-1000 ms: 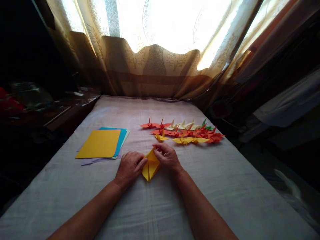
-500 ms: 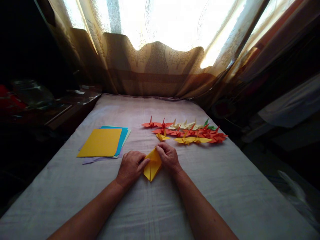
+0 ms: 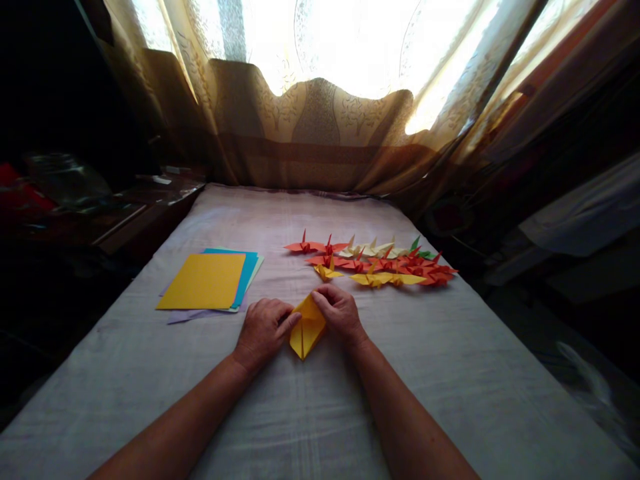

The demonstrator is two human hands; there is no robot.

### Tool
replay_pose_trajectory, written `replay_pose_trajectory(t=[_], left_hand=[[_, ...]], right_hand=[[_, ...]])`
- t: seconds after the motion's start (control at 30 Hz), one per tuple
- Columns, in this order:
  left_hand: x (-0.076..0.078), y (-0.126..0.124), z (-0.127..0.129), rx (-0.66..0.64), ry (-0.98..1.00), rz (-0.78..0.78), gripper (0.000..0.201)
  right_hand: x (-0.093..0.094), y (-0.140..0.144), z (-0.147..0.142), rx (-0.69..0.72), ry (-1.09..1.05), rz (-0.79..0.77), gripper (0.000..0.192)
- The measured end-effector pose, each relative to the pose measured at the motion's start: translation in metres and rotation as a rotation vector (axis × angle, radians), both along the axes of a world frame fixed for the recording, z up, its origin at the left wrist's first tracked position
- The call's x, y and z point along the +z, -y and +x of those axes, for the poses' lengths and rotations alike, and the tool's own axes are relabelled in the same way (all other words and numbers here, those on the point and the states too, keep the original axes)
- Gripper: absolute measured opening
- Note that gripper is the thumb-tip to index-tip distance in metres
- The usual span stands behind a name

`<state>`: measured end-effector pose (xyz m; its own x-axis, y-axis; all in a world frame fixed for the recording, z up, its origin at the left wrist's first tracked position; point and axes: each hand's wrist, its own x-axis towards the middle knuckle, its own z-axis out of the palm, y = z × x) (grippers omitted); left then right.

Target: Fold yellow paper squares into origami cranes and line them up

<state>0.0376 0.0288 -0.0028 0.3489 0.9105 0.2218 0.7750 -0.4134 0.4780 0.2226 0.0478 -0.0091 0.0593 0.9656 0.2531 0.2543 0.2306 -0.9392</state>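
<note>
While left hand (image 3: 265, 330), fingers curled, thumb-holds folded yellow paper (image 3: 310, 328) right of the paper stack (image 3: 203, 281) and right hand (image 3: 339, 311) pinches its tip, a fold seems in hand, next move needing steady alignment.

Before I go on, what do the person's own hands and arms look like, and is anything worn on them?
The left hand and right hand are bare, with no gloves. No sleeve covers the left forearm or right forearm as far as the view shows. No watch, bracelet or cable is visible; fingernail detail is too small to tell.
</note>
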Motion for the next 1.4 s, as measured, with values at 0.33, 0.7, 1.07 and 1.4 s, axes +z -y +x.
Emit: replay_pose_trajectory(t=[0.33,0.7,1.07,1.4], left_hand=[[-0.002,-0.003,-0.004,-0.012,0.077,-0.028,0.032],[-0.002,-0.003,0.000,0.014,0.084,-0.011,0.025],[-0.001,-0.002,0.000,0.012,0.083,-0.013,0.022],[0.000,-0.002,0.000,0.013,0.084,-0.022,0.020]], right_hand=[[-0.006,-0.002,-0.001,-0.002,-0.054,-0.012,0.029],[0.000,0.003,0.000,0.044,0.013,-0.036,0.032],[0.003,0.004,-0.005,0.039,0.131,0.013,0.024],[-0.002,0.002,-0.005,0.054,0.051,-0.021,0.027]])
